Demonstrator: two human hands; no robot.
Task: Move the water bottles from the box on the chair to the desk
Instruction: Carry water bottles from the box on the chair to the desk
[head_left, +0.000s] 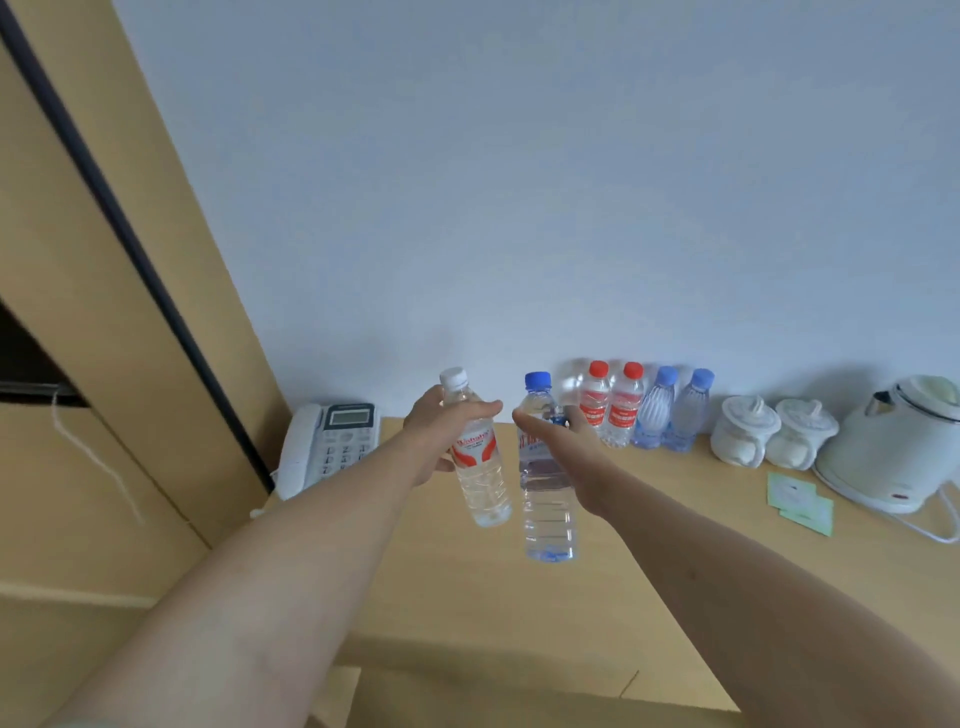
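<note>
Two water bottles are held out over the wooden desk (519, 613), one in each hand. The white-capped bottle (475, 452) with a red-and-white label is gripped by the left hand (441, 431) just below its shoulder; the thumb is laid across the front of the neck area and the fingers are curled round the back, so the hand is clamped on it. The bottle is tilted, its cap leaning to the left and its base swung toward the right. The blue-capped bottle (545, 478) is held by the right hand (556, 436), whose thumb and fingers are wrapped round the upper body (the fingertips show at the far side, near the label). This bottle hangs close to upright and its base is lower than that of the other. The two bottles are just beside each other, and neither base is seen to rest on the desk.

Against the pale wall, at the back of the desk, four smaller bottles are lined up touching: two red-capped bottles (610, 405) and, to their right, two pale-blue bottles (672, 410). Further right, two white lidded cups (774, 434) and a white kettle (904, 441) are set, with green packets (800, 501) lying in front. A white telephone (332, 441) is placed at the desk's left end, beside a wooden panel (104, 270).
</note>
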